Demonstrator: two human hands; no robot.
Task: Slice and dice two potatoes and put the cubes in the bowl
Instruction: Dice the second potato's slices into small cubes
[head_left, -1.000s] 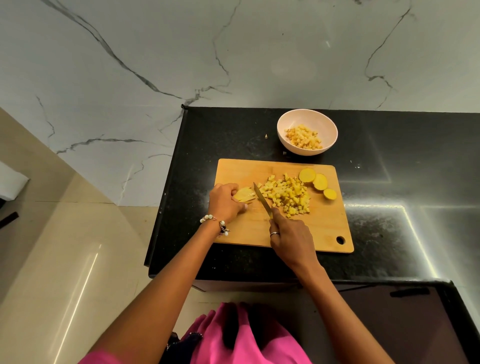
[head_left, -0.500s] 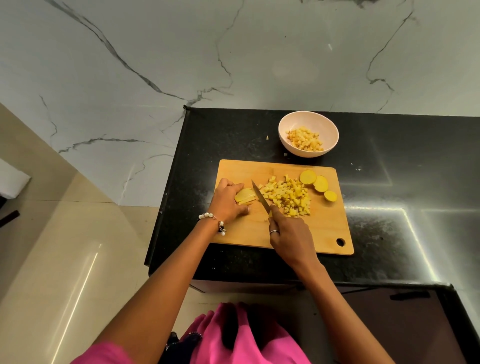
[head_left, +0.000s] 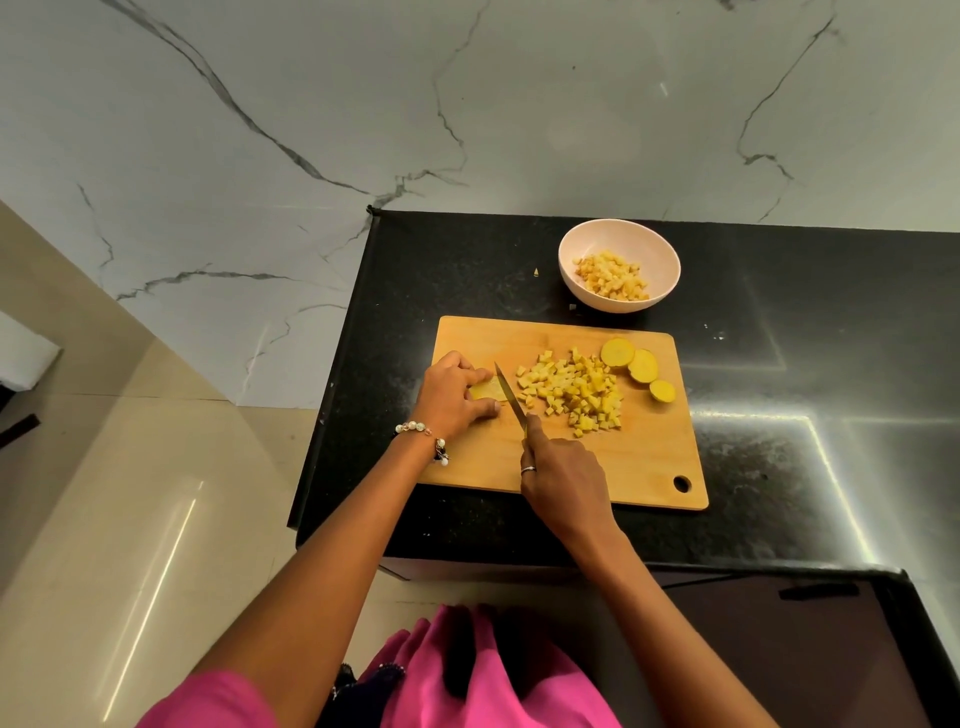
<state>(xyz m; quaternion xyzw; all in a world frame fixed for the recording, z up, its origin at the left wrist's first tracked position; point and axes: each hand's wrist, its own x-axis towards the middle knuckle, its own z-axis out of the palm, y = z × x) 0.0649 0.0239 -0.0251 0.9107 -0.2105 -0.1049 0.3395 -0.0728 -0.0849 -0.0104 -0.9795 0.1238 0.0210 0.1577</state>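
Observation:
On the wooden cutting board (head_left: 644, 467) my left hand (head_left: 452, 392) holds down a stack of yellow potato slices (head_left: 488, 389) with curled fingers. My right hand (head_left: 563, 480) grips the knife (head_left: 511, 397), whose blade lies against the right side of that stack. To the right of the blade lies a heap of potato cubes (head_left: 576, 389). Three round potato slices (head_left: 641, 366) lie at the board's upper right. Behind the board stands a white bowl (head_left: 618, 241) holding potato cubes (head_left: 613, 275).
The board lies on a black counter (head_left: 779, 374) whose left edge drops to a beige floor (head_left: 104, 493). A marble wall (head_left: 467, 104) rises behind. A few potato crumbs (head_left: 536, 271) lie near the bowl. A dark panel (head_left: 779, 649) sits at the lower right.
My left hand has slid a little left along the potato stack, and the knife has followed it left, away from the heap of cubes.

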